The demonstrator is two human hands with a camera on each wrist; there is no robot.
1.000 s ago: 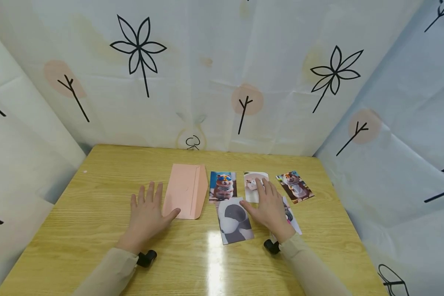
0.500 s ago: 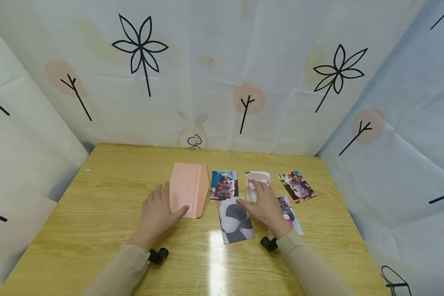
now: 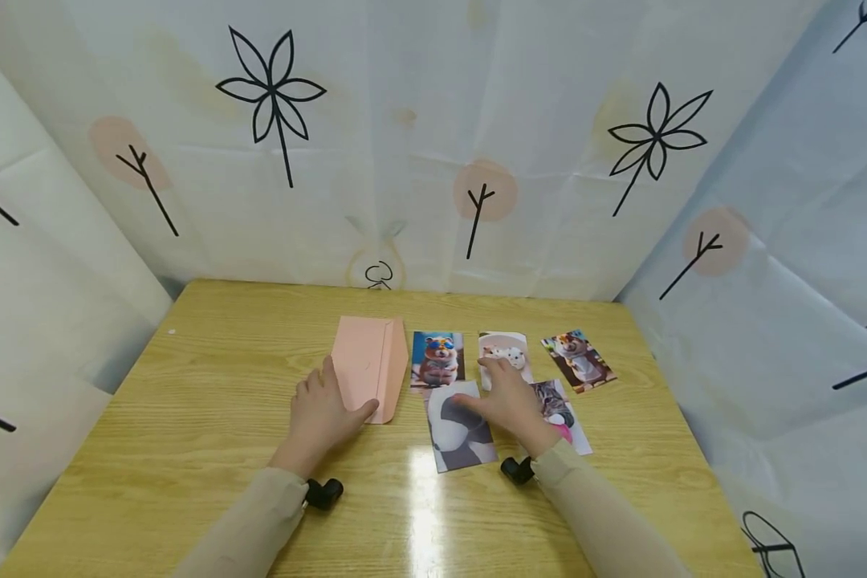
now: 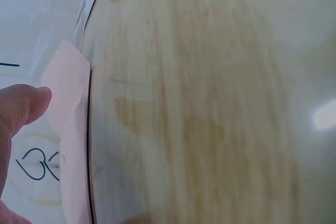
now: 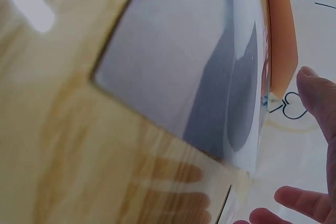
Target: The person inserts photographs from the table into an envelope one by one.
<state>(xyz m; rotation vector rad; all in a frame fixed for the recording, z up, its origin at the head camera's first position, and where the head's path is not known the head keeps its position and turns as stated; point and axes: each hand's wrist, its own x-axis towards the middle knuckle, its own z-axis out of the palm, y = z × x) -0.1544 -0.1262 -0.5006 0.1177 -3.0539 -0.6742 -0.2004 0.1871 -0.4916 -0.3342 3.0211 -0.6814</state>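
Observation:
A pink envelope lies on the table, its flap on the right side. Along its left edge is my left hand, fingers loosely bent and thumb across the envelope's lower part in the head view. In the left wrist view that thumb overlaps the envelope. My right hand hovers with spread fingers among picture cards, holding nothing. Its thumb overlaps a grey-and-white card; its fingertips overlap a card with white hamsters. Partly behind the hand is a card with a striped cat.
Right of the envelope lies a card with a hamster in sunglasses. Another hamster card lies tilted at the far right. The wooden table ends at a patterned cloth behind and at both sides.
My left hand has moved right, from beside the envelope to its lower left edge. My right hand has drawn back slightly towards me, its fingers bending more, uncovering more of the white-hamster and cat cards.

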